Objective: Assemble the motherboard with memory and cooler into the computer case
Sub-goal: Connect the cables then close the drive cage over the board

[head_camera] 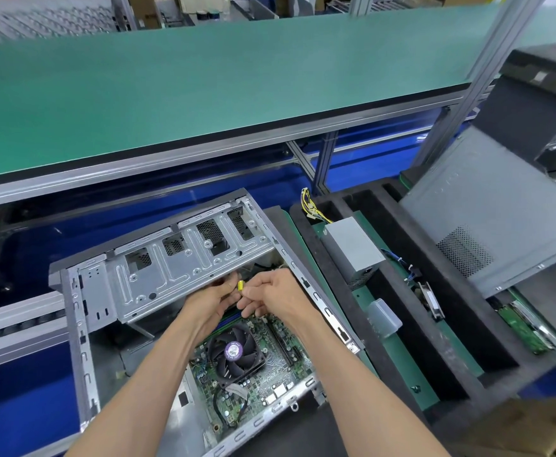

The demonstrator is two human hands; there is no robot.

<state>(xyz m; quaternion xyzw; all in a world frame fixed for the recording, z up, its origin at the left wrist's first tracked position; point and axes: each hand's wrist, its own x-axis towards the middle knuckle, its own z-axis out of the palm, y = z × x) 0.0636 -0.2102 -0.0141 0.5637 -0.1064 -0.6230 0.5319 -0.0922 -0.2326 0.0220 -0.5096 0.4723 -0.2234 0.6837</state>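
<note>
The green motherboard (263, 367), with its black round-bladed cooler fan (235, 352) on top, lies flat inside the open grey steel computer case (171, 258) on the blue assembly line in front of you. Your 2 hands meet above the board's far edge, just below the case's perforated silver drive cage (158, 268). Your left hand (214, 301) and your right hand (271, 296) both curl their fingers around a small yellow connector (241, 285), pinching it between them. To the right, a black foam tray (385, 324) holds a grey boxy power supply (352, 249) with yellow wires (309, 206), and a grey metal side panel (487, 219) leans across the tray's far end.
</note>
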